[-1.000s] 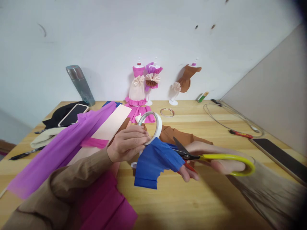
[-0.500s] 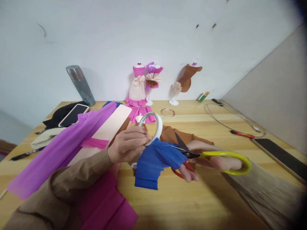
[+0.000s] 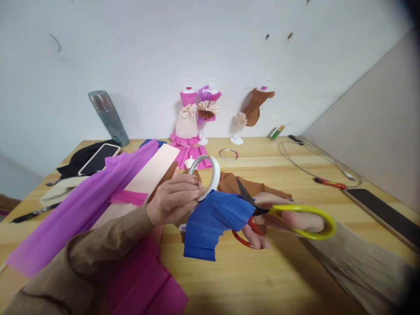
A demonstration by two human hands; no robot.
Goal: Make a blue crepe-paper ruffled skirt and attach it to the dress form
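My left hand (image 3: 175,197) pinches a roll of white tape (image 3: 215,173) held upright on edge. From just below the roll hangs a pleated piece of blue crepe paper (image 3: 205,232); its upper end meets the tape near my fingertips. My right hand (image 3: 266,200) grips scissors (image 3: 303,208) with one yellow and one red handle loop, thumb through the yellow one. One dark blade sticks up beside the paper's right edge; the other blade is hidden by the blue paper. Behind the paper lies brown crepe paper (image 3: 259,186) on the table.
Small dress forms in pink (image 3: 187,120), purple (image 3: 210,96) and brown paper (image 3: 256,107) stand by the wall. Purple paper (image 3: 82,208) and magenta paper (image 3: 144,280) lie left. Around them are a flask (image 3: 110,120), phones (image 3: 100,159) (image 3: 382,214), a cable (image 3: 292,162) and a bracelet (image 3: 229,154).
The scissors have shifted slightly left, and the second blade, seen before across the blue paper, is now hidden. My left hand keeps the tape and paper in nearly the same place.
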